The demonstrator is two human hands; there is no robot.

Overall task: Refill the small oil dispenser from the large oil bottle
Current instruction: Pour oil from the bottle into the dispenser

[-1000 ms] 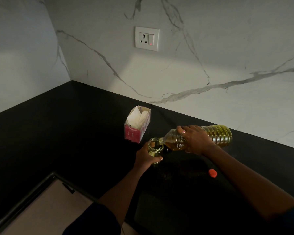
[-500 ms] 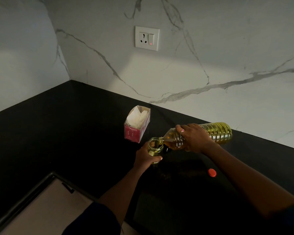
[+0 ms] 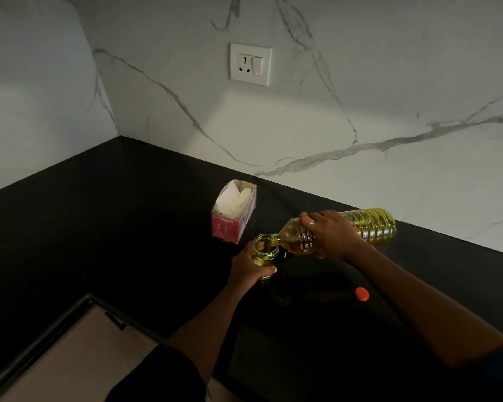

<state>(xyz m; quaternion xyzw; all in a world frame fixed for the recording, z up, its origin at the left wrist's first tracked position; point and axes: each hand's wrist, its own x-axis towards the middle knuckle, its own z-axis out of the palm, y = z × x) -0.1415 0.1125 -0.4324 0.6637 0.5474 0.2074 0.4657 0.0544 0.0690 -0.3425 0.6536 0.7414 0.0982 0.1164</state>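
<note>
Mid-pour here. The left hand [image 3: 249,266] has its fingers [image 3: 269,269] curled round the small oil dispenser [image 3: 263,249], holding it steady on the black counter [image 3: 128,213]. It sits nearer the back edge than the front, just in front of the pink tissue box [image 3: 234,211]. The right hand [image 3: 331,237] grips the large oil bottle [image 3: 369,226] around its shoulder with the fingers wrapped over the top. The bottle is tipped almost flat, with its neck right at the dispenser's open mouth.

Progress-wise, I'd say the opening steps are done. The red cap [image 3: 362,294] is off and lying on the counter over toward the front right. There's yellow oil showing in the dispenser (it's too dim to tell exactly how high, but it doesn't look full to me). The big bottle still has plenty in it.

What's left, as I see it, is to top the dispenser up, stand the bottle upright again, and screw the red cap on. After that, the dispenser needs closing.
</note>
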